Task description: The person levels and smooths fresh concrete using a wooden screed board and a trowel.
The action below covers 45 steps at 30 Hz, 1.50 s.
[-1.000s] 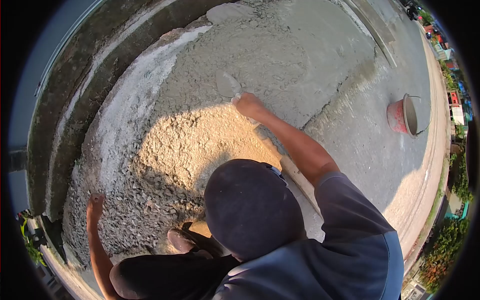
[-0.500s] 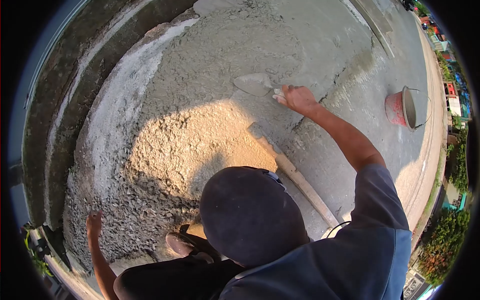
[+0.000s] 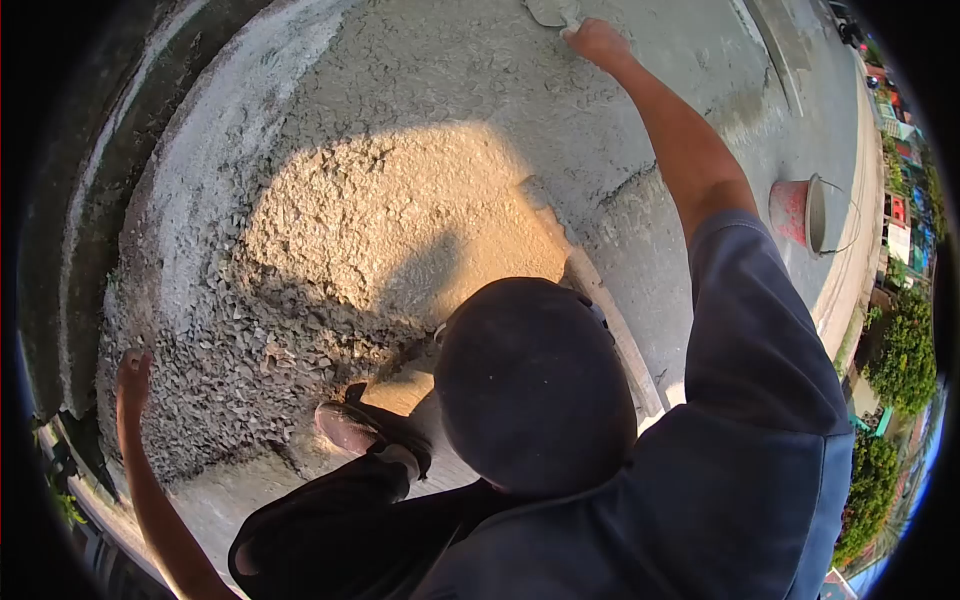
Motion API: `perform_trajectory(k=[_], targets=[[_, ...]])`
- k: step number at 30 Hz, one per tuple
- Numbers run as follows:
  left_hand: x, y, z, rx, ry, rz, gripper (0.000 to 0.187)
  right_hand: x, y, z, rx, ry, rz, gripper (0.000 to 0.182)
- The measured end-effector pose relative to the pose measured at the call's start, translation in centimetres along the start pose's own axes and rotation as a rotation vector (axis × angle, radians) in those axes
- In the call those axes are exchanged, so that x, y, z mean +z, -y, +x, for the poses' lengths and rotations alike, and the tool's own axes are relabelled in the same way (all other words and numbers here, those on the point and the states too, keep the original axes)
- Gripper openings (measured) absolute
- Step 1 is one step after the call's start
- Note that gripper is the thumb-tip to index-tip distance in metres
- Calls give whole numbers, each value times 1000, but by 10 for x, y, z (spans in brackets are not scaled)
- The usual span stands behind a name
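Observation:
At the top of the view my right hand (image 3: pixel 598 44) is closed around the handle of a trowel (image 3: pixel 550 10). The trowel's blade lies on wet grey concrete (image 3: pixel 450 65) and is partly cut off by the frame edge. Far to the left, my left hand (image 3: pixel 133 377) hangs over the rough, stony part of the mix (image 3: pixel 215 385), its fingers loosely bent and a little apart, with nothing visible in them. A long wooden board (image 3: pixel 612 325) lies at the edge of the concrete, partly hidden behind the capped head.
A red bucket (image 3: pixel 790 210) with a wire handle stands on the grey surface at the right. A dark concrete ledge (image 3: pixel 95 200) curves along the left. A shod foot (image 3: pixel 350 428) is beside the stony mix. Another straight strip (image 3: pixel 775 50) lies at the top right.
My right hand has moved up and away with the trowel, its arm now stretched further. My left hand appears further left and higher. The whole view has shifted somewhat.

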State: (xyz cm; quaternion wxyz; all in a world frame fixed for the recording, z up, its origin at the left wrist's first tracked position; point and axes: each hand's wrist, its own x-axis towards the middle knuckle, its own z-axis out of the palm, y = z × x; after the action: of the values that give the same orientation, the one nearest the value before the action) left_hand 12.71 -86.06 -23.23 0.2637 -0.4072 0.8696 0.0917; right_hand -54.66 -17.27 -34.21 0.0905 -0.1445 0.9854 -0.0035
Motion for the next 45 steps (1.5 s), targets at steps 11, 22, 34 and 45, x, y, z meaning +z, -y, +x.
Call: perform_trajectory(k=[11, 22, 34, 45], targets=[[-38, -111, -254, 209, -60, -337, 42, -110, -24, -196, 103, 354, 40, 53], [-48, -184, -543, -58, 246, -586, 48, -335, -231, -420, 323, 460, 5, 45], [-67, -466, -607, 100, 5, -875, 41, -386, -331, -326, 48, 392, -63, 47], [-117, -861, -584, 221, 32, -973, 39, -296, -349, -156, -484, 668, 49, 35]])
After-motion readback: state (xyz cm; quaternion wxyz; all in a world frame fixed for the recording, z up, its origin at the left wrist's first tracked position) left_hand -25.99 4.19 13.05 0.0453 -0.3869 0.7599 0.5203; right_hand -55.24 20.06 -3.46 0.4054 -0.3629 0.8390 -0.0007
